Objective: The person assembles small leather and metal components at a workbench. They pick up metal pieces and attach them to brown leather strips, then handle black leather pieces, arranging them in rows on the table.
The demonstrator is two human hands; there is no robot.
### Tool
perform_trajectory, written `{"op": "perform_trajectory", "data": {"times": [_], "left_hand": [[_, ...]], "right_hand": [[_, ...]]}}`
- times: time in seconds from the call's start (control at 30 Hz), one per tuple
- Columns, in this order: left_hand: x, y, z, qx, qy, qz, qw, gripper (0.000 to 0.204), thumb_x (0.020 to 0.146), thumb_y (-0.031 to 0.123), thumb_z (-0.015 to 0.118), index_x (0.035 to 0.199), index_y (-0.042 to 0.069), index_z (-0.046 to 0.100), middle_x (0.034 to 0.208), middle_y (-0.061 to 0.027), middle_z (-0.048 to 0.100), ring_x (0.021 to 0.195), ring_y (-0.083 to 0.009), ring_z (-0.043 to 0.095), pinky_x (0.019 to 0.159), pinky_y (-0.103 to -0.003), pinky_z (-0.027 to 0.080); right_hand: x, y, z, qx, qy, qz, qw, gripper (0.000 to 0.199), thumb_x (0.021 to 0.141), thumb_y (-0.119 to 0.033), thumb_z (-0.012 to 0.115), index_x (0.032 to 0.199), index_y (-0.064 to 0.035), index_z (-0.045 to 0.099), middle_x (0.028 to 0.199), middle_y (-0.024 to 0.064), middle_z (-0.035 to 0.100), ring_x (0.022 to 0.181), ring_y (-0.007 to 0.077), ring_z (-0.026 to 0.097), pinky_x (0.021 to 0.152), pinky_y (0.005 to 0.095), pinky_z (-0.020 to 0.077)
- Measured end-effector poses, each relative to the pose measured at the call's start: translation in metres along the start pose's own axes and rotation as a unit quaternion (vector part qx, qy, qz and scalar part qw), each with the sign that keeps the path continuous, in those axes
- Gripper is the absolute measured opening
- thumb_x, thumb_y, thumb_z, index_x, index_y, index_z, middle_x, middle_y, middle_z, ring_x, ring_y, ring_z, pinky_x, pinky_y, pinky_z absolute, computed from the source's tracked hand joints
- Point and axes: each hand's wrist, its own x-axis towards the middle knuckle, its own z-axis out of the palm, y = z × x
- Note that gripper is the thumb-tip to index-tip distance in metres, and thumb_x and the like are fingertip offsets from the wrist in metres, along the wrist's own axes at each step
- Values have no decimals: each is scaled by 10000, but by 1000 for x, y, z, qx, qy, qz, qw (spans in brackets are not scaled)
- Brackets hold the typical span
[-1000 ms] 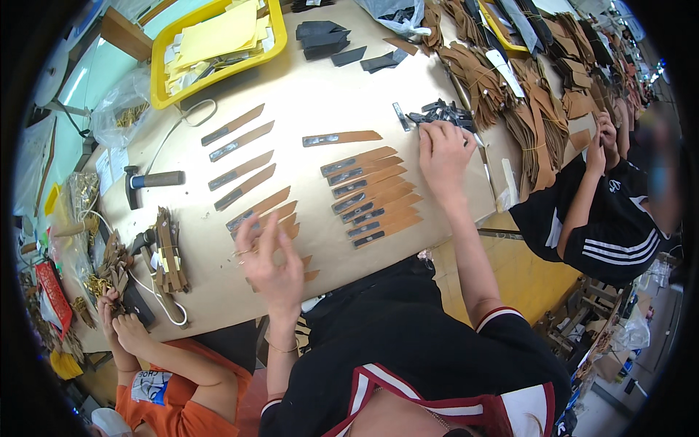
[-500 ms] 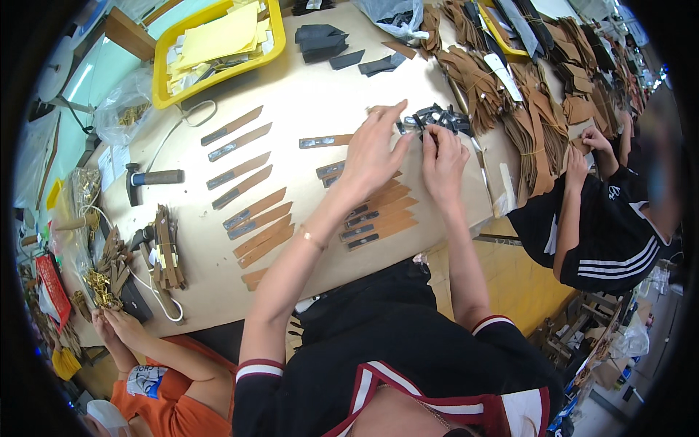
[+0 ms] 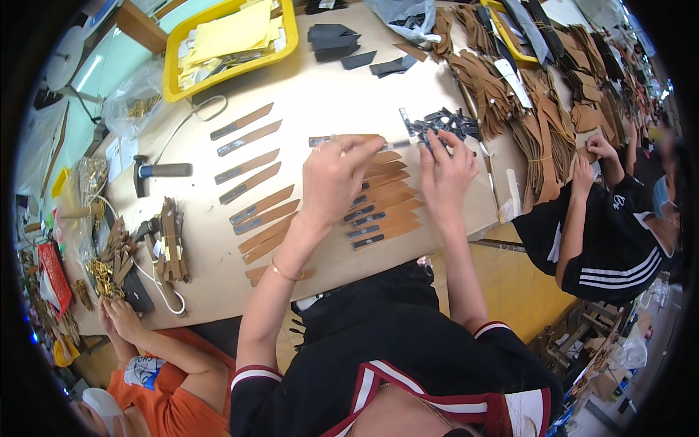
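My left hand is over the middle of the table, its fingers pinched on the end of a small greyish strip, blurred by motion. This strip reaches toward my right hand, whose fingers are bent together at the near edge of a pile of small black pieces. What those fingertips hold, if anything, is hidden. Under and beside my left hand lie brown strips with dark patches at their left ends, overlapping in a column. Another column of brown strips lies farther left.
A yellow tray with papers stands at the back left, a hammer nearer. Bundled brown strips line the right side. Co-workers' hands are at work at lower left and right.
My left hand has moved left and nearer, away from the black pile, with the small strip in its fingers. My right hand stays by the pile.
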Motion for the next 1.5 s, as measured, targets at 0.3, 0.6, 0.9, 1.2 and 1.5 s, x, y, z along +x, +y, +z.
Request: {"op": "perform_trajectory", "data": {"times": [0.3,0.6,0.9,1.2,1.5], "left_hand": [[-86,15,-57,75,37,37,996,366,727,-65,716,1066,71,738,918,-57,700,694,-169,609,654,-283,475],[-168,34,-99,-434,146,-453,765,310,927,42,636,1222,-48,619,934,-79,680,764,-83,624,717,-233,517],[-188,5,-124,-480,234,-497,683,256,1009,200,569,1017,-36,667,803,-77,683,662,-91,611,617,-226,475],[-181,-14,-117,-285,226,-519,773,169,907,120,713,951,-41,684,765,-59,690,606,-59,578,558,-194,458],[-167,-20,-116,-64,184,-514,836,118,863,71,714,858,-46,695,666,-68,663,512,-56,506,487,-241,413]], "right_hand": [[-6,-69,-40,567,-376,142,719,209,942,-36,635,1143,17,659,965,26,660,852,69,587,766,222,499],[-41,-136,-15,491,-412,-2,767,167,890,-37,691,1043,29,685,900,51,689,837,95,619,753,247,503],[-54,-185,14,494,-388,-10,778,149,894,-63,690,1006,35,695,881,85,714,814,128,659,753,271,520],[-56,-193,30,463,-411,-18,785,185,897,-58,678,1060,31,679,895,92,713,800,127,654,756,265,522],[-56,-202,40,344,-417,-37,841,207,880,-87,664,1072,-29,612,800,80,682,691,195,680,628,329,519]]}}
